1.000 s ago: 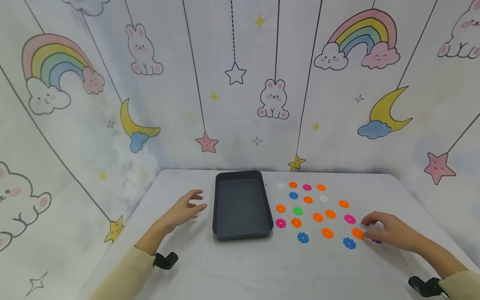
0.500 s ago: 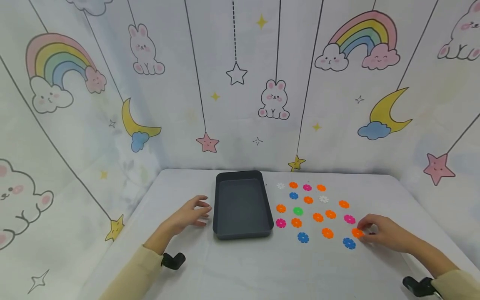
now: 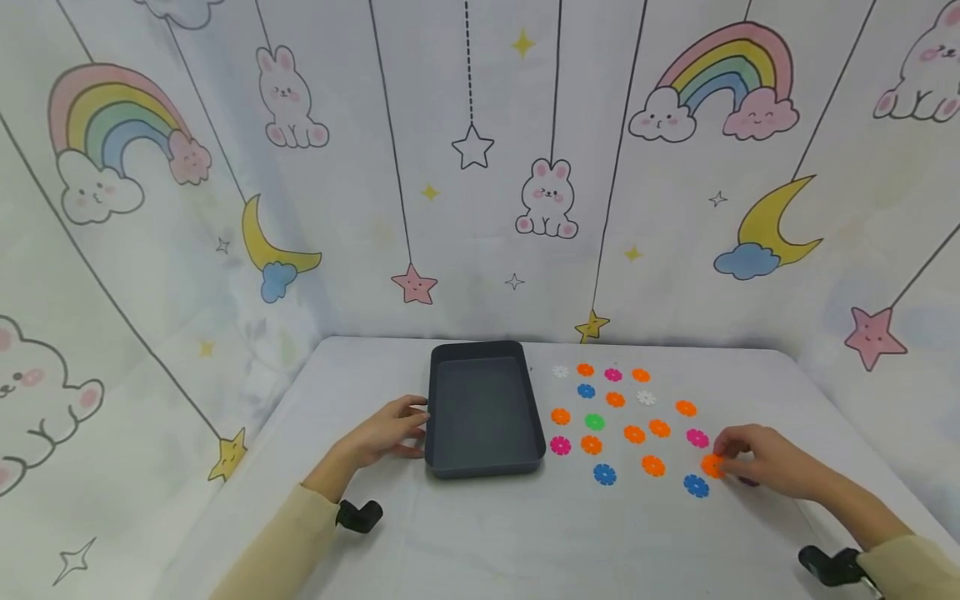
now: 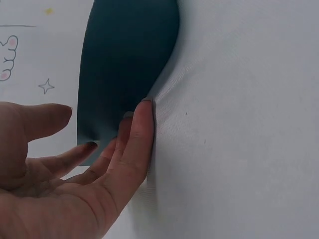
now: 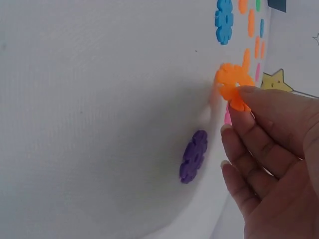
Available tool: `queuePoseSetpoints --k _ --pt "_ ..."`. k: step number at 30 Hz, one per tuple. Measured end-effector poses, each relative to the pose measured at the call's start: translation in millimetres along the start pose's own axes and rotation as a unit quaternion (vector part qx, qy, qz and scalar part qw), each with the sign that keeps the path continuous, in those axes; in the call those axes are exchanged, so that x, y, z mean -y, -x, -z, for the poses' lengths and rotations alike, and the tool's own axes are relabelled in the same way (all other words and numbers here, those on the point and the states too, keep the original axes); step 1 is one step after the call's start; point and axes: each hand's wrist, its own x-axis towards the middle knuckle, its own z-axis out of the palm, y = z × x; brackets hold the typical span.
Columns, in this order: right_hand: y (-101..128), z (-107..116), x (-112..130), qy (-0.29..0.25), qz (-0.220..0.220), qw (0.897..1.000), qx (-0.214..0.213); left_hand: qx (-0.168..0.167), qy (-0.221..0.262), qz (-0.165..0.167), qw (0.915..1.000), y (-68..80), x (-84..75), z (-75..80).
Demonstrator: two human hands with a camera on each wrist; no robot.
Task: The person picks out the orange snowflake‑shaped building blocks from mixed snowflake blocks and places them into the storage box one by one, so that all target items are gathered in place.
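Note:
My right hand [image 3: 780, 460] pinches an orange flower-shaped plastic disc [image 5: 229, 82] between thumb and forefinger at the right of the table. In the right wrist view the disc is tipped up, while a purple disc [image 5: 193, 157] lies on the cloth below the hand. My left hand [image 3: 386, 435] is at the left side of a dark grey rectangular tray [image 3: 486, 417]. Its fingertips touch the outer wall of the tray [image 4: 129, 45] in the left wrist view, with the thumb held apart. Nothing is seen inside the tray.
Several flower discs in orange, blue, pink, white and green lie flat right of the tray, among them a blue disc [image 3: 696, 486] and a green disc [image 3: 595, 422]. A white cloth covers the table [image 3: 480, 542]. A patterned curtain [image 3: 480, 217] stands behind it.
My left hand has moved right until its fingertips meet the tray's side. The right hand has shifted slightly left and now pinches the orange disc.

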Motion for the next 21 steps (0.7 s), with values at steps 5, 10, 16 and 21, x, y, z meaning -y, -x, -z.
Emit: queuePoseSetpoints --k 5,10,16,21 --pt "-2.0 1.4 5.5 -0.003 0.024 1.0 -0.011 -0.008 0.0 0.002 1.0 -1.4 1.5 -0.9" --pt "-7.4 -0.6 12.1 -0.01 0.027 0.999 -0.026 -0.007 0.015 0.003 0.9999 -1.9 1.6 -0.7" --pt "-15.3 -4.0 23.4 -0.024 0.054 0.997 -0.049 -0.012 0.022 0.007 0.9996 -3.2 0.2 -2.0" --pt "-22.3 -8.0 37.8 -0.032 0.089 0.992 -0.078 -0.019 0.022 0.009 0.9995 -2.8 0.6 -2.3"
